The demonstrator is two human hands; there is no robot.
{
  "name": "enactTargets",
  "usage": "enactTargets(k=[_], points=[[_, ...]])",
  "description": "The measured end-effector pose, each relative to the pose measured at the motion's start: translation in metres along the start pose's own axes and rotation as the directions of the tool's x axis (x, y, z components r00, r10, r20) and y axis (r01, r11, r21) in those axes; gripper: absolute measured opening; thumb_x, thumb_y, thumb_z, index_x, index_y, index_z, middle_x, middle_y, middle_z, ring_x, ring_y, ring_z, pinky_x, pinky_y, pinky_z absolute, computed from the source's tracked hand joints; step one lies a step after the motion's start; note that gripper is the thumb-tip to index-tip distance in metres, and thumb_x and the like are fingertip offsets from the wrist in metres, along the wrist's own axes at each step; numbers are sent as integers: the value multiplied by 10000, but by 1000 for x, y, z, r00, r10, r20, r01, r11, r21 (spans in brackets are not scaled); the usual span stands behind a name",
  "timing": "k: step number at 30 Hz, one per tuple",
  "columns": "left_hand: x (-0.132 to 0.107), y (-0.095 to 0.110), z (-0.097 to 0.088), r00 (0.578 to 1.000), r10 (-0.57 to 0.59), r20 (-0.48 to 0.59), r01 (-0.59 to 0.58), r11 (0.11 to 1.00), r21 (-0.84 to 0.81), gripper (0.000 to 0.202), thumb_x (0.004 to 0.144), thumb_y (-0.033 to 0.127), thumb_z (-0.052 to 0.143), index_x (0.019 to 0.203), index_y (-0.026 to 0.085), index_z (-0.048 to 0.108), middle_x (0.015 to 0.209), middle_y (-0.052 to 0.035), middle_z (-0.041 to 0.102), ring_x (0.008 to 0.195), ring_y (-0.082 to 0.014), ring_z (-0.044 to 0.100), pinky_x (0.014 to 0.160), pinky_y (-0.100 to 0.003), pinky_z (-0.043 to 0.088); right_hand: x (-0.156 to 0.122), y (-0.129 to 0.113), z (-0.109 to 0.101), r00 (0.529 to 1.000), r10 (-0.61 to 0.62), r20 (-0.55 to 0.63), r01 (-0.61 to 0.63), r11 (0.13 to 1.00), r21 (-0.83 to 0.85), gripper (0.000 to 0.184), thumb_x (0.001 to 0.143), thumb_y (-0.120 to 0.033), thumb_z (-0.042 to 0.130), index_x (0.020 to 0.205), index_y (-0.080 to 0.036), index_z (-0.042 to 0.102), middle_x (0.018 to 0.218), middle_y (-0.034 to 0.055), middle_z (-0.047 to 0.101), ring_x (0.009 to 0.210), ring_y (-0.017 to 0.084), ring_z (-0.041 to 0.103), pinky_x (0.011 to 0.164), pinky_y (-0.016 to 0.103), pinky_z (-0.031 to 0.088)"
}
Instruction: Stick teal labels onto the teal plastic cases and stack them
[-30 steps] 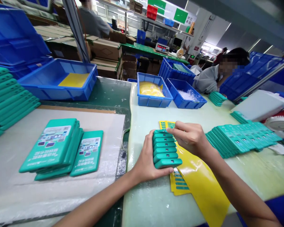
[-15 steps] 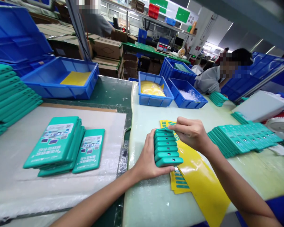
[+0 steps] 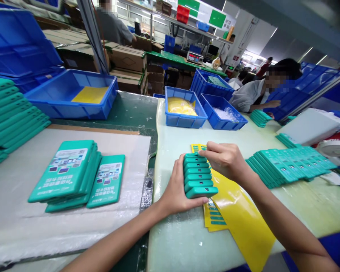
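A row of several flat teal cases (image 3: pixel 198 176) stands on edge in my left hand (image 3: pixel 175 190). Its fingers wrap the left side and the thumb lies under the nearest case, whose narrow end shows a small dark slot. My right hand (image 3: pixel 223 158) is closed in a pinch, fingertips touching the end of the farthest case; whatever is between them is too small to make out. Beneath both hands lie yellow sheets (image 3: pixel 243 215), one bearing rows of teal strips (image 3: pixel 217 217).
On the left mat, printed teal cases (image 3: pixel 65 170) are piled, with a taller stack (image 3: pixel 14 117) beyond. More cases (image 3: pixel 291 166) line the right side. Blue bins (image 3: pixel 184 121) holding yellow and clear pieces stand at the back. A co-worker (image 3: pixel 249 96) sits at the far right.
My right fingertips have shifted slightly left and press closer to the farthest case's end. The left hand holds the row almost unmoved. The co-worker's hand has risen into sight.
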State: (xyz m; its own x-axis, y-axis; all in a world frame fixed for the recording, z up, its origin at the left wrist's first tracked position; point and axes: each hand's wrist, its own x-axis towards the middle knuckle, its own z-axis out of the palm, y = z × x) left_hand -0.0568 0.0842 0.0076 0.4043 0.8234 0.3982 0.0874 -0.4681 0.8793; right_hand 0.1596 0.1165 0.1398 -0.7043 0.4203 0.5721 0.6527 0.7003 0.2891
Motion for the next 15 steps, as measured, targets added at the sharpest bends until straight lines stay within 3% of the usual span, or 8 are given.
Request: enactTargets(k=[5, 15], points=[[3, 6, -1, 1000, 27, -14, -27, 999, -24, 1358, 759, 774, 917, 1736, 252, 131, 1690, -233, 353, 1590, -495, 398, 1350, -740, 326, -3, 0, 2, 998, 10, 67, -12, 999, 36, 328, 1021, -31, 529, 815, -178, 737, 747, 2, 579, 602, 107, 431, 581, 270, 308], [5, 8, 0, 999, 34, -24, -34, 999, -27, 1340, 752, 771, 920, 1721, 252, 153, 1662, -228, 365, 1574, -500, 400, 1341, -753, 328, 0, 1, 0, 994, 26, 110, -35, 996, 83, 318, 946, -3, 530, 840, -164, 783, 728, -3, 576, 572, 110, 462, 552, 298, 277]])
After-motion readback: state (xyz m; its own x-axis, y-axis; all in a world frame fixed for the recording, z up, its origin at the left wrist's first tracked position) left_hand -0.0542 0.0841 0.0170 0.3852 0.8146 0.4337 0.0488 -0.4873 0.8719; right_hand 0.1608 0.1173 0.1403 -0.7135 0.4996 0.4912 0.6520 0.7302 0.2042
